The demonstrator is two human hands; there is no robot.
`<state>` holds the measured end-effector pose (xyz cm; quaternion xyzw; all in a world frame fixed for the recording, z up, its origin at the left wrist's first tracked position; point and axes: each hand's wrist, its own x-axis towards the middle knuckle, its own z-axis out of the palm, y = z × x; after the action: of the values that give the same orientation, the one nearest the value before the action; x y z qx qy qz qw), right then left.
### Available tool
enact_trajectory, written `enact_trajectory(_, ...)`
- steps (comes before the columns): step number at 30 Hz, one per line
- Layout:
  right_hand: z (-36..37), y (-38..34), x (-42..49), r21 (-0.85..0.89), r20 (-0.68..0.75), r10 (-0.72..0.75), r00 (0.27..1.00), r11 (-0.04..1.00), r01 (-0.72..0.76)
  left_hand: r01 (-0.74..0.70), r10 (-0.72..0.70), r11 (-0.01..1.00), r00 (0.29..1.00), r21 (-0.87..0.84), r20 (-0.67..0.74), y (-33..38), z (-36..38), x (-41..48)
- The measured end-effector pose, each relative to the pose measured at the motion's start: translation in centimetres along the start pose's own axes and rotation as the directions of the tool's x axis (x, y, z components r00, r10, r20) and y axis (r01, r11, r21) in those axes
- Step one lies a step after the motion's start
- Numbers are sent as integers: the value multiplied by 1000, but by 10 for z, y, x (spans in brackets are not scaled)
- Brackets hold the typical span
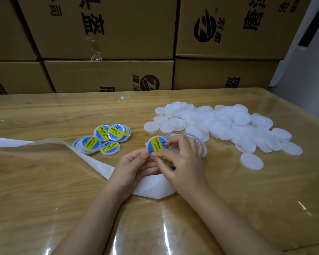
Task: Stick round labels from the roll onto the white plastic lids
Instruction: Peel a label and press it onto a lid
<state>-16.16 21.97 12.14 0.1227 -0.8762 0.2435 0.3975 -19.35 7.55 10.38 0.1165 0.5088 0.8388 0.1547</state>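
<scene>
A white plastic lid with a blue and yellow round label (156, 145) is held up over the table's middle. My left hand (134, 167) grips its lower left edge. The fingertips of my right hand (182, 159) pinch its lower and right edge, over the label. Behind my right hand lies the label roll (201, 142), mostly hidden. A pile of bare white lids (226, 126) spreads to the right. Several labelled lids (105, 138) lie in a cluster to the left.
The white backing strip (92, 159) trails left from under my hands across the glossy wooden table (44, 181). One bare lid (251, 161) lies apart at the right. Stacked cardboard boxes (107, 34) wall the far edge.
</scene>
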Motion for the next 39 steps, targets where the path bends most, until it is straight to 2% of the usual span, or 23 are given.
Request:
enact_trajectory(5,1,2,1,-44,-61,31,998,998,-34,14,-16,996,1000,83,20,-1,4,-1)
enact_trajectory(12,-1,8,3,-105,-126,150,981,981,-164,11,-16,991,999,131,38,-1,5,-3)
enact_trajectory(16,-1,7,3,-99,-100,149,984,982,-159,5,-11,990,999,139,42,-1,4,-2)
enact_trajectory(21,-1,2,2,-14,-3,71,997,997,-71,-4,-1,991,999,135,37,-1,4,-3)
enact_trajectory(24,-3,-2,1,64,54,51,997,997,-54,-19,16,994,1000,111,25,-1,3,-2)
enact_trajectory(29,-6,-1,2,95,81,50,995,994,-58,-38,37,996,999,84,20,-2,1,-1)
enact_trajectory(34,-8,3,2,21,89,55,994,998,-57,-58,61,996,997,70,-44,-3,-5,3)
enact_trajectory(39,-11,6,5,-21,41,104,994,994,-103,-65,67,997,995,28,-75,0,-4,3)
